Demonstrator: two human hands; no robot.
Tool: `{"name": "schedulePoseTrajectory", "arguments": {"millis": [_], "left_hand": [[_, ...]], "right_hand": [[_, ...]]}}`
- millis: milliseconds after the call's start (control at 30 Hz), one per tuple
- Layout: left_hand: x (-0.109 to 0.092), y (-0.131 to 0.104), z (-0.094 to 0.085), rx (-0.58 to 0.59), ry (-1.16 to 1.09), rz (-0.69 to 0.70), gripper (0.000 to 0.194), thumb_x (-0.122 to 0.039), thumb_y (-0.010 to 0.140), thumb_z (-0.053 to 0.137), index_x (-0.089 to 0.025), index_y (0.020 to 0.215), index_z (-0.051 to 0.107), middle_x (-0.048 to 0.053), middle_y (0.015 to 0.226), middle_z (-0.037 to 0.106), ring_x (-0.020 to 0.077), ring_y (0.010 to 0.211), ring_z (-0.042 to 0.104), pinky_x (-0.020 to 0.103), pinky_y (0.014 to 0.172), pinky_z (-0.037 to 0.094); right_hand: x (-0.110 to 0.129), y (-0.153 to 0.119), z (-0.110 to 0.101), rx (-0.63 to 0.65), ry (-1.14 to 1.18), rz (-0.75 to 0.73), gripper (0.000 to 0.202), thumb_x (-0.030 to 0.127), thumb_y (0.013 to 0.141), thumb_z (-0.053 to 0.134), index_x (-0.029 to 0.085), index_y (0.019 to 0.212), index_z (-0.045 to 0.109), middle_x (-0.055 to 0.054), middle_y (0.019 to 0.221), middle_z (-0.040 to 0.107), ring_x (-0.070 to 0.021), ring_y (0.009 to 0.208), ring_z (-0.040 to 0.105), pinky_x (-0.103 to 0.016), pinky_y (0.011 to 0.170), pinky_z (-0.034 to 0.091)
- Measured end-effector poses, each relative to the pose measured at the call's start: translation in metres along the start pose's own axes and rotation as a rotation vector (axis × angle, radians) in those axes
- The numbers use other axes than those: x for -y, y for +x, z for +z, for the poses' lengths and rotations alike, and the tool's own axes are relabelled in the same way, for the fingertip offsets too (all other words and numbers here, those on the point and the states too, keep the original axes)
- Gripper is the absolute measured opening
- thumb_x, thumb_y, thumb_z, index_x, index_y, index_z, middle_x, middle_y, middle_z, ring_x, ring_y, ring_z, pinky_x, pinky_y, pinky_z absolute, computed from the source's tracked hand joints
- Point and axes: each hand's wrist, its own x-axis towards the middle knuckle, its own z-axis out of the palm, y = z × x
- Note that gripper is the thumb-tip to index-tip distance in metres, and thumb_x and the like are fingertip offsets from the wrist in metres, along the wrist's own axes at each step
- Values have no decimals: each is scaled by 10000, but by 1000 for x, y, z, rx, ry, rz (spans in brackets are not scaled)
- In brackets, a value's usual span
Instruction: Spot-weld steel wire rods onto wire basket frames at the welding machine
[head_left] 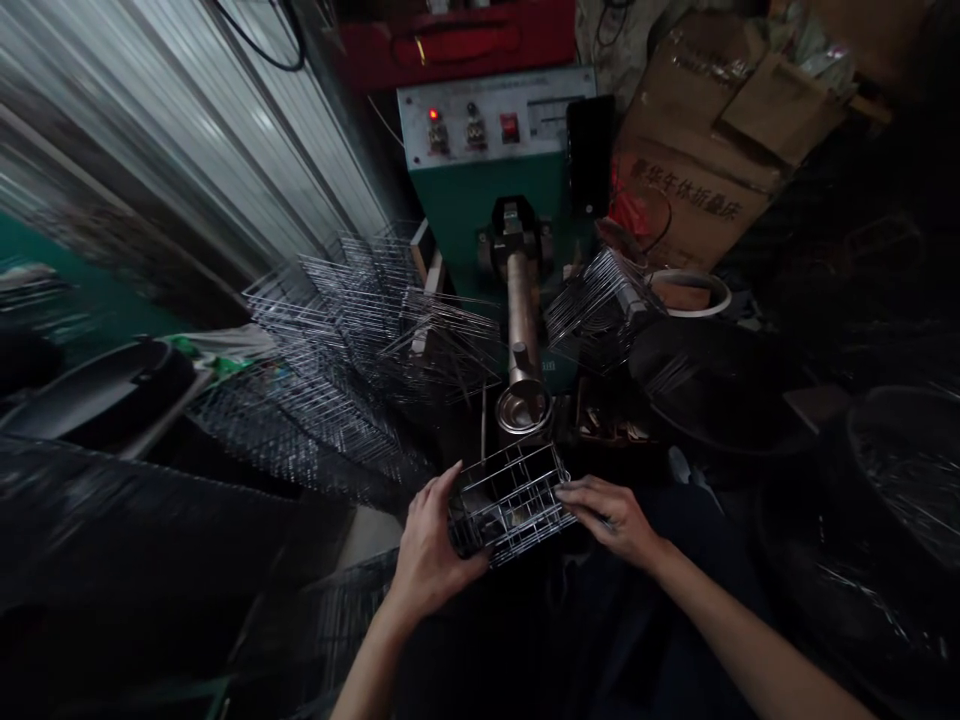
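A small wire basket (517,500) is held between my two hands, just below the round end of a metal arm (523,320) on the green machine. My left hand (431,545) wraps round the basket's left end, thumb below and fingers above. At the right end, my right hand (611,515) pinches the wire edge between thumb and fingers. The basket is tilted, and its grid of thin wires shows. Whether it touches the metal arm I cannot tell.
The green machine (487,190) has a panel with a lit red lamp. Stacked wire grids (322,350) stand to the left, and a bundle of wire pieces (604,300) lies right of the metal arm. A cardboard box (697,150) leans behind; a dark round container (720,385) stands at right.
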Motion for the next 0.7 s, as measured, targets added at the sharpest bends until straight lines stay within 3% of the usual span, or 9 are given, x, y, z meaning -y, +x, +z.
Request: {"name": "schedulePoseTrajectory", "arguments": {"millis": [200, 700], "left_hand": [[6, 8, -1, -10, -57, -21, 1023, -263, 645, 777, -261, 1524, 253, 129, 1498, 438, 354, 1360, 459, 542, 1125, 409], [9, 7, 9, -78, -109, -37, 961, -237, 582, 798, -232, 1441, 367, 134, 1419, 510, 362, 1308, 511, 556, 1104, 433]], "right_hand": [[1, 12, -2, -8, 25, -9, 339, 150, 971, 602, 300, 1269, 665, -55, 1129, 731, -185, 1031, 704, -323, 875, 593], [6, 14, -6, -10, -28, -42, 342, 115, 961, 609, 273, 1258, 668, -69, 1085, 734, -192, 1004, 701, -329, 861, 581]]}}
